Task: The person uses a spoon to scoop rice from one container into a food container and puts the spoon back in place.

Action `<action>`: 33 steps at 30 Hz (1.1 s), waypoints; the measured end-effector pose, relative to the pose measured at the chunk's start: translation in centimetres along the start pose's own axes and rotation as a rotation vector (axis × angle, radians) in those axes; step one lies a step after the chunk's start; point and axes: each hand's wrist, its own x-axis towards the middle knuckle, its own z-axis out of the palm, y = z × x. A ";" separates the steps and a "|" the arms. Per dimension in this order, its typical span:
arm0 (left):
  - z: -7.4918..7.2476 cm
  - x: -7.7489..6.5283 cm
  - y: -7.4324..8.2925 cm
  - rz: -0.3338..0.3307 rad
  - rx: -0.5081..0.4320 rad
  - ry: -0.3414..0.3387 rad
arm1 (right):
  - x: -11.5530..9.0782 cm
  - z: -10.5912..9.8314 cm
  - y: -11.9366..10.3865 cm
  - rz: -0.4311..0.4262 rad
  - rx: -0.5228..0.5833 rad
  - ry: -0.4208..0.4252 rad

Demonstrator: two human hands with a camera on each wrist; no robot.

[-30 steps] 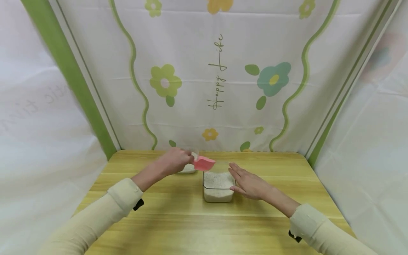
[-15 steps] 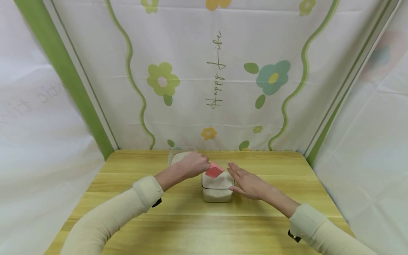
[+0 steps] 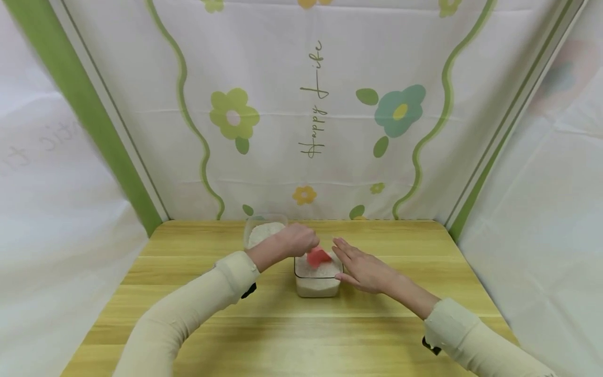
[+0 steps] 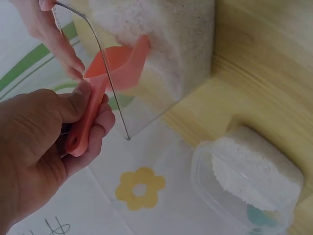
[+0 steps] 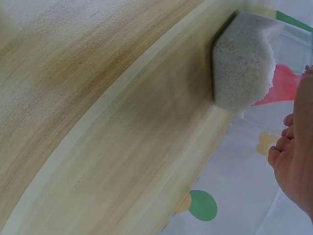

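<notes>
My left hand [image 3: 298, 239] grips the handle of a pinkish-red scoop [image 4: 90, 112]. The scoop's head [image 3: 318, 257] dips inside a clear square container [image 3: 301, 288], against the white grains [image 4: 168, 39] that look like rice. Part of the scoop shows through the clear wall in the left wrist view. On the container's right side, my right hand [image 3: 365, 268] has its fingers straight, touching or very near the rim; exact contact is hard to see.
Behind my left forearm stands a second, smaller clear tub [image 3: 249, 230] with a white heap in it. Both containers are on a wood-grain table [image 3: 301, 340]. A flower-printed white curtain [image 3: 273, 146] rises at the table's back edge, with more curtain on both sides.
My left hand has carried the scoop right, from beside the smaller tub to over and then down into the square container. My right hand keeps its place there.
</notes>
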 end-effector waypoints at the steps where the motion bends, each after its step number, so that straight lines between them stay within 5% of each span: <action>1: 0.0 0.2 0.0 -0.002 -0.016 -0.019 | 0.0 0.0 0.0 0.000 -0.002 -0.001; 12: 0.3 1.8 0.2 -0.003 -0.172 -0.111 | 0.3 0.0 -0.2 0.004 0.011 -0.009; 33: 0.5 -0.8 -2.3 0.030 -0.656 -0.262 | 0.2 0.2 0.0 0.020 0.010 -0.009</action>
